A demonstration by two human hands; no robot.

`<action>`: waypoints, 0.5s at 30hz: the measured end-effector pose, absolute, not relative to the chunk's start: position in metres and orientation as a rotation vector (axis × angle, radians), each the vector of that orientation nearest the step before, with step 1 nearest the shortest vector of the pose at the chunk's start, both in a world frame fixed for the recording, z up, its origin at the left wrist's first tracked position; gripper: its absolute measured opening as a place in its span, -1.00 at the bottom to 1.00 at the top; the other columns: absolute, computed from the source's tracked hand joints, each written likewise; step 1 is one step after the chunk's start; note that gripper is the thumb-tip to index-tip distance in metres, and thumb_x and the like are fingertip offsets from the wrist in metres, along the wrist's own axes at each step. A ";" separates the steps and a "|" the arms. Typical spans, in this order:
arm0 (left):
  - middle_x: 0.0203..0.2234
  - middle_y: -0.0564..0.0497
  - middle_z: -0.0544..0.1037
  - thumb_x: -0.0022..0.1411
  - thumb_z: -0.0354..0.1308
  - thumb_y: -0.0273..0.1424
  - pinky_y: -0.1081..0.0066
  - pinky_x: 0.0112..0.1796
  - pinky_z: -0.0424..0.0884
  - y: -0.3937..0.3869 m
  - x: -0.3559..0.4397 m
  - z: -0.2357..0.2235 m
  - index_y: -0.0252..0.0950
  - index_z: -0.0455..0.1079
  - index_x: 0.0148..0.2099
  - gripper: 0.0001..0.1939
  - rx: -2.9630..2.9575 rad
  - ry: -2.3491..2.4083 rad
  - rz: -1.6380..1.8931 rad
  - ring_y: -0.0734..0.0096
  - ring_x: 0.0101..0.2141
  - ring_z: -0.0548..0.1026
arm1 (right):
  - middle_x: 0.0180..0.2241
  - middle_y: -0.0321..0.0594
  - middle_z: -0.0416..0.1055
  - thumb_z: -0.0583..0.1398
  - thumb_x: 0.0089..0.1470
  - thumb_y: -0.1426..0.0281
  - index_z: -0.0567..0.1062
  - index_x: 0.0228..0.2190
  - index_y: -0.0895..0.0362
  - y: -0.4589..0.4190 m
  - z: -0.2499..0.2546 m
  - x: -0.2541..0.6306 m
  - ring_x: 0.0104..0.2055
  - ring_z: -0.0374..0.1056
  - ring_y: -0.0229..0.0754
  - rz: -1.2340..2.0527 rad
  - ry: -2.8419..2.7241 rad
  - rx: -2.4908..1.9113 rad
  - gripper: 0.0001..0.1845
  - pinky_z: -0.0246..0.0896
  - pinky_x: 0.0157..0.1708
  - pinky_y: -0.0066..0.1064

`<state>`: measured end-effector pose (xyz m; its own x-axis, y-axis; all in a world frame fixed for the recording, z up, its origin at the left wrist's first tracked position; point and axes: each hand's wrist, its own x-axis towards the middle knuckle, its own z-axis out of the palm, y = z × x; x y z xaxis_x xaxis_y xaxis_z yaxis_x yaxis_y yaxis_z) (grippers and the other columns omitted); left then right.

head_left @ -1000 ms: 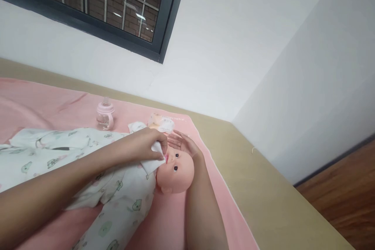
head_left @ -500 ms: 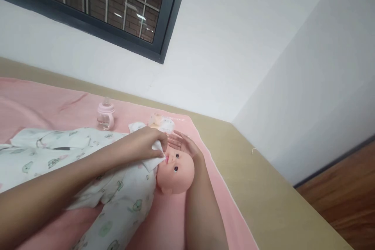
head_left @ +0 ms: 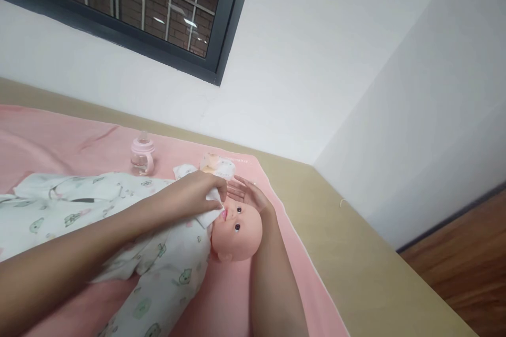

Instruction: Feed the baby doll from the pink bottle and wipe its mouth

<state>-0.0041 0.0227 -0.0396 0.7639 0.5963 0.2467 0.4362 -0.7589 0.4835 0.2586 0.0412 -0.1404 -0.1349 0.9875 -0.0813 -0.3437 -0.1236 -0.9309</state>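
Observation:
A baby doll in a white printed sleepsuit lies on a pink blanket, head to the right. My left hand pinches a small white wipe and presses it against the doll's mouth. My right hand lies open with fingers stretched flat over the top of the doll's head, steadying it.
A pink baby bottle stands on the blanket behind the doll. A pack of wipes and a small white cloth lie beside my hands. The tan mattress edge runs to the right, with wooden floor beyond and white walls behind.
My left hand with the wipe has shifted slightly up along the doll's mouth. The right hand and the doll have stayed in place.

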 end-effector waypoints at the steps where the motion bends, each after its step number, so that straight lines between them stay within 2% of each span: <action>1: -0.38 0.09 0.56 0.05 0.10 -0.38 0.40 -0.37 0.27 0.023 -0.004 -0.040 -0.18 0.44 -0.33 -0.88 2.559 0.783 0.564 0.27 -0.34 0.49 | 0.02 -0.08 0.43 0.22 0.06 0.22 0.38 0.01 0.08 0.041 -0.140 0.259 -0.02 0.44 -0.09 1.523 -0.967 -0.951 -0.52 0.18 0.18 -0.11; 15: -0.37 0.09 0.55 0.08 0.11 -0.35 0.37 -0.31 0.32 0.019 -0.001 -0.043 -0.15 0.45 -0.29 -0.87 2.491 0.775 0.616 0.18 -0.25 0.53 | 0.01 -0.12 0.44 0.22 0.07 0.22 0.37 0.03 0.08 0.043 -0.143 0.260 0.00 0.43 -0.11 1.531 -0.969 -0.942 -0.51 0.24 0.13 -0.17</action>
<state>-0.0013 0.0191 -0.0433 0.7414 0.6114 0.2765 0.4067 -0.7372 0.5396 0.2605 0.0431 -0.1428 -0.1448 0.9862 -0.0802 -0.3493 -0.1268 -0.9284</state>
